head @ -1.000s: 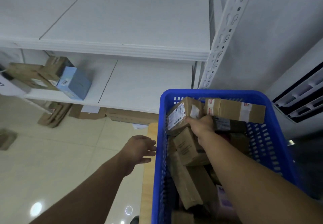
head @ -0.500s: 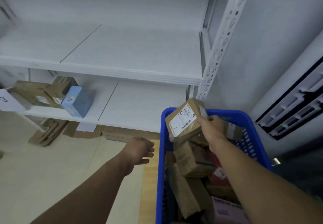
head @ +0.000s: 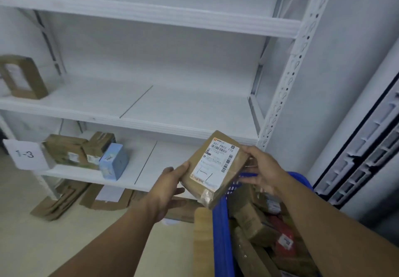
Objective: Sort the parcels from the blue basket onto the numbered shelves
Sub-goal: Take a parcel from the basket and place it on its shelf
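A person is holding a flat brown cardboard parcel (head: 213,168) in both hands, just above the far left corner of the blue basket (head: 222,229). The left hand (head: 170,186) is gripping the parcel's left edge, thumb on top and fingers underneath. The right hand (head: 262,169) is clasping its right edge. The parcel's white shipping label (head: 217,162) is facing up toward the camera, tilted. More brown parcels (head: 250,222) are lying piled inside the basket. Left of the basket, on the lowest white shelf (head: 138,168), a light blue box (head: 113,161) is standing beside several cardboard boxes (head: 71,150), next to a paper sign reading 1-3 (head: 24,153).
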